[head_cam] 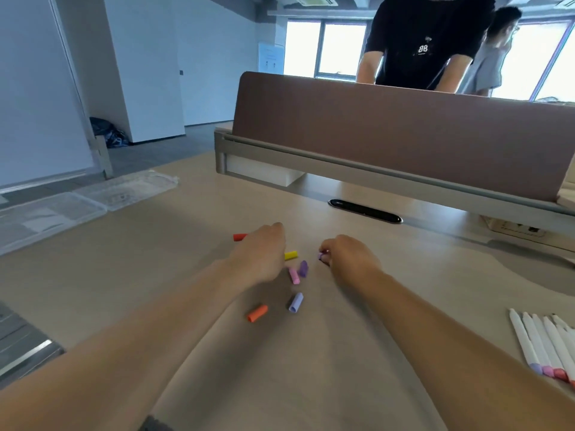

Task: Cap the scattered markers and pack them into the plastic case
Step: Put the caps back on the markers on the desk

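Right hand (348,259): pinches purple cap (322,256), just right of yellow cap (291,255).
Left hand (264,250): touching yellow cap's left; grip hidden (cannot tell).
Markers (541,346): far right of yellow cap; match colours when capping.
Case (53,213): far left of yellow cap.

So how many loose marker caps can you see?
7: red at left hand, yellow, purple, pink, lavender, orange, held cap in right hand; more may be hidden.

This is an open-plan office: the pale counter (124,275) backs onto a brown fabric divider panel (389,126) on a grey metal rail, with an oval cable slot (364,211) set into its top. Beyond the panel a person in a black shirt (423,42) stands before large windows (342,48), under a ceiling air-conditioning unit (312,0).
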`<state>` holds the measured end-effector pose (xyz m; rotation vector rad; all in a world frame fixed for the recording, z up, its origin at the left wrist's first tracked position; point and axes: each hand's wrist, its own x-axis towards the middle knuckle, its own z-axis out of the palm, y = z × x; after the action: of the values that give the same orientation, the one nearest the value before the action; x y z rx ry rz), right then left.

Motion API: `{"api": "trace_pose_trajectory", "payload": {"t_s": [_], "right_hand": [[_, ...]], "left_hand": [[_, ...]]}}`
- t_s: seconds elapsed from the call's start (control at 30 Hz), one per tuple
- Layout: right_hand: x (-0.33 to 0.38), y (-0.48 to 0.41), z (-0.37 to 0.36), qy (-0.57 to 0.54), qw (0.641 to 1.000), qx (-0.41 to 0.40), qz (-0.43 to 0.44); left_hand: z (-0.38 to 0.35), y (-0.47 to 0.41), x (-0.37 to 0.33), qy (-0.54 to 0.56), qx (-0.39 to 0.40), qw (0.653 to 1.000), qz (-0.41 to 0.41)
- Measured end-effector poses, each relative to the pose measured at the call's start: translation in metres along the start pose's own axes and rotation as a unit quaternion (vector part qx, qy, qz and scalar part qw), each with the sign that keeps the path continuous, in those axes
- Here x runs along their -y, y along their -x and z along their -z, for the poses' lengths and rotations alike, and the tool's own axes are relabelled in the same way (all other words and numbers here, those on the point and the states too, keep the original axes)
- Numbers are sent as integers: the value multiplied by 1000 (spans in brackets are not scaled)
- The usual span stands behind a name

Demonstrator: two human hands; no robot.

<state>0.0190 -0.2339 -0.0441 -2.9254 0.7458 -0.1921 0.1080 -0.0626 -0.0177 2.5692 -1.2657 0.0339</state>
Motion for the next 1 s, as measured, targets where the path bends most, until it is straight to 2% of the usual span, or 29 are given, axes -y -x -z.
{"api": "trace_pose_trajectory", "payload": {"t_s": [0.27, 0.43, 0.57, 0.7, 0.83, 0.93, 1.0], "right_hand": [[11, 39, 4, -16, 999, -27, -13], [17, 48, 9, -12, 999, -15, -26], [20, 49, 11, 8, 999, -5, -39], [23, 44, 4, -68, 996, -6, -60], [31, 44, 4, -91, 993, -45, -60], [34, 43, 5, -111, 989, -76, -68], [36, 42, 6, -105, 990, -67, -61]], "left_hand": [[1, 19, -11, 22, 20, 1000, -12], [5, 20, -14, 28, 33, 999, -3], [2, 24, -11, 34, 10, 999, 6], [-2, 22, -6, 51, -25, 998, 24], [0, 25, -5, 33, 28, 999, 31], [-1, 25, -5, 48, 38, 998, 16], [-5, 24, -4, 56, 38, 998, 10]]}}
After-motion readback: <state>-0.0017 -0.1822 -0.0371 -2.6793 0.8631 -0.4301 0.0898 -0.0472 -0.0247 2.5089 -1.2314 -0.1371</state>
